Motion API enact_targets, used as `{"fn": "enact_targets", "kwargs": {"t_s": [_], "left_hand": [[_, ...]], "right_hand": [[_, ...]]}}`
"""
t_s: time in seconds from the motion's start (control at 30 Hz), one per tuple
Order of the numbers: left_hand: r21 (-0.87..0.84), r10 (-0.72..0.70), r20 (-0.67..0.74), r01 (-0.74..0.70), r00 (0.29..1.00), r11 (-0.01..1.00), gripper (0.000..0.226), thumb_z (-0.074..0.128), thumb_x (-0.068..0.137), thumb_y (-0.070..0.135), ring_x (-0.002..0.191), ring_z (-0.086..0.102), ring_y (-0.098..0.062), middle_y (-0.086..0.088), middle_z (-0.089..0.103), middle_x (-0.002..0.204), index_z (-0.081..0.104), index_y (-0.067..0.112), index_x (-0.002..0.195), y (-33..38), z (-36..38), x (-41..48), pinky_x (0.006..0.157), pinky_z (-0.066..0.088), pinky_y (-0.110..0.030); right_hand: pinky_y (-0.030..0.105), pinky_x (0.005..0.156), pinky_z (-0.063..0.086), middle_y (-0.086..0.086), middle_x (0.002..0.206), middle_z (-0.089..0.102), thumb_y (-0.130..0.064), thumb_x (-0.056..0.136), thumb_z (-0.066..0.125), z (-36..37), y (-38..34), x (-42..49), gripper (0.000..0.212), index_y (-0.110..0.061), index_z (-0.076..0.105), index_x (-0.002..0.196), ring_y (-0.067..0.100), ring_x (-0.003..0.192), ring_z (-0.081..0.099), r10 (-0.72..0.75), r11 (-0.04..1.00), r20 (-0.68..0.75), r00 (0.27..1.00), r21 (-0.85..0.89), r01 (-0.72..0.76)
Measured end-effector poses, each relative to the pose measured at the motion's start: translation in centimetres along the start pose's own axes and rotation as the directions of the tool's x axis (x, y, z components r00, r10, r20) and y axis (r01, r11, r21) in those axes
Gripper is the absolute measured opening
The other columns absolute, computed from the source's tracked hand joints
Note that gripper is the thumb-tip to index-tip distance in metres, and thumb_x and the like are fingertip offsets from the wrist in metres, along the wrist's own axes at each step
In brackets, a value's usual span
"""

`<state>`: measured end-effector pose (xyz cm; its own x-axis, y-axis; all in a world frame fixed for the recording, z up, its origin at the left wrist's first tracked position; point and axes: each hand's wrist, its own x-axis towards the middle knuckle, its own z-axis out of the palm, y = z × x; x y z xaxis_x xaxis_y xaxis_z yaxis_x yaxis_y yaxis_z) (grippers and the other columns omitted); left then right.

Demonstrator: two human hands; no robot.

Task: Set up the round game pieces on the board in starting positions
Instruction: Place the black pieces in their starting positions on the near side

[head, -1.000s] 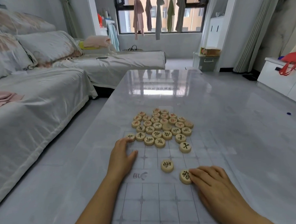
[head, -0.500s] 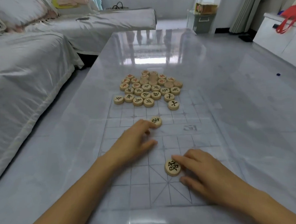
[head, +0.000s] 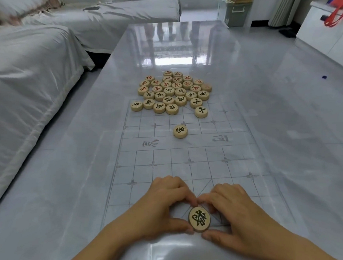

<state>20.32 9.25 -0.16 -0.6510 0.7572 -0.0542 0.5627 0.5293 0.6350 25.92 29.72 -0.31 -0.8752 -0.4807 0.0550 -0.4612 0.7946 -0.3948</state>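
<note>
Piece (head: 199,219) — between left hand (head: 163,210), right hand (head: 235,215)

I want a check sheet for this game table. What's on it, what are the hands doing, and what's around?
Surface: glossy grey table with a clear grid board laid on it.
Job's things: black-marked piece at the board's near edge; lone piece near the middle strip; pile of pieces at the far end.
Clutter: nothing seen.
Fingers: left hand and right hand both pinch the black-marked piece.
Cables: nothing seen.
Surroundings: covered sofa on the left; red bag on a white cabinet on the right.
</note>
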Motion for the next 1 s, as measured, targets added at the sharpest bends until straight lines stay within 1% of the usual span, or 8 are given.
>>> {"fn": "enact_targets", "kwargs": {"t_s": [0.23,0.33,0.43,0.67,0.77,0.83,0.9,1.0], "left_hand": [[-0.041,-0.013,0.040,0.015,0.999,0.999,0.050,0.075,0.065,0.051,0.097,0.042,0.004,0.021,0.047,0.100,0.052,0.033,0.105,-0.2,-0.4,-0.3,0.093,0.031,-0.020],[-0.012,-0.003,0.037,0.003,0.999,1.000,0.045,0.072,0.067,0.055,0.101,0.041,0.000,0.015,0.050,0.104,0.058,0.031,0.101,-0.1,-0.1,-0.1,0.095,0.030,-0.025],[-0.035,0.008,0.031,-0.007,0.999,0.999,0.040,0.071,0.070,0.051,0.101,0.040,0.003,0.015,0.049,0.104,0.063,0.032,0.104,-0.3,-0.2,-0.1,0.092,0.028,-0.021],[-0.022,-0.008,0.016,0.008,1.000,1.000,0.039,0.072,0.072,0.044,0.105,0.039,0.003,0.014,0.049,0.109,0.060,0.035,0.108,-0.1,-0.1,-0.4,0.096,0.027,-0.020],[-0.068,-0.044,0.101,0.051,0.994,0.996,0.043,0.072,0.069,0.049,0.107,0.038,0.003,0.019,0.047,0.110,0.055,0.041,0.108,-0.1,-0.6,-0.5,0.098,0.027,-0.016],[-0.198,-0.094,0.139,0.121,0.986,0.973,0.041,0.073,0.069,0.047,0.103,0.047,0.001,0.023,0.053,0.105,0.054,0.044,0.105,-0.3,-1.7,-0.2,0.092,0.036,-0.013],[-0.266,-0.148,0.058,0.158,0.987,0.951,0.029,0.072,0.073,0.041,0.094,0.056,-0.002,0.018,0.060,0.099,0.056,0.044,0.098,-0.9,-3.0,0.9,0.081,0.045,-0.014],[-0.224,-0.269,-0.209,0.221,0.940,0.949,0.019,0.066,0.081,0.032,0.088,0.057,-0.003,0.013,0.060,0.098,0.055,0.043,0.092,-2.5,-4.1,4.0,0.075,0.044,-0.016]], "right_hand": [[0.019,0.071,0.031,-0.011,0.074,0.052,-0.067,0.067,0.055,0.9,0.0,0.1,0.046,-0.026,0.059,0.086,-0.001,0.073,0.037,0.031,1.000,-0.095,0.995,-0.001,-0.031],[0.018,0.072,0.030,-0.013,0.075,0.050,-0.072,0.066,0.054,0.7,0.1,0.3,0.052,-0.027,0.058,0.091,-0.002,0.074,0.037,0.030,1.000,-0.087,0.996,0.010,-0.029],[0.020,0.072,0.031,-0.013,0.077,0.050,-0.061,0.073,0.058,0.5,0.2,0.1,0.041,-0.029,0.056,0.098,0.000,0.074,0.041,0.000,0.998,-0.072,0.997,0.068,0.005],[0.020,0.075,0.032,-0.013,0.078,0.053,-0.061,0.073,0.057,0.5,0.3,-0.2,0.039,-0.029,0.060,0.095,-0.002,0.076,0.041,-0.014,0.997,-0.074,0.997,0.071,0.019],[0.016,0.082,0.033,-0.022,0.086,0.049,-0.070,0.071,0.051,-0.5,0.6,0.1,0.043,-0.042,0.052,0.104,-0.003,0.085,0.042,0.037,0.967,0.045,0.998,0.251,-0.047],[0.011,0.081,0.037,-0.024,0.089,0.050,-0.067,0.073,0.050,-1.7,1.5,1.0,0.035,-0.048,0.047,0.102,-0.003,0.090,0.047,0.078,0.936,0.069,0.995,0.338,-0.097],[0.012,0.079,0.039,-0.022,0.088,0.050,-0.049,0.082,0.055,-2.9,3.2,2.9,0.025,-0.040,0.052,0.104,-0.002,0.089,0.050,0.136,0.944,-0.044,0.990,0.308,-0.116],[0.013,0.078,0.039,-0.015,0.095,0.051,-0.031,0.090,0.053,-4.4,6.2,7.1,0.024,-0.024,0.058,0.112,-0.001,0.088,0.049,0.226,0.954,-0.158,0.961,0.234,-0.186]]}}
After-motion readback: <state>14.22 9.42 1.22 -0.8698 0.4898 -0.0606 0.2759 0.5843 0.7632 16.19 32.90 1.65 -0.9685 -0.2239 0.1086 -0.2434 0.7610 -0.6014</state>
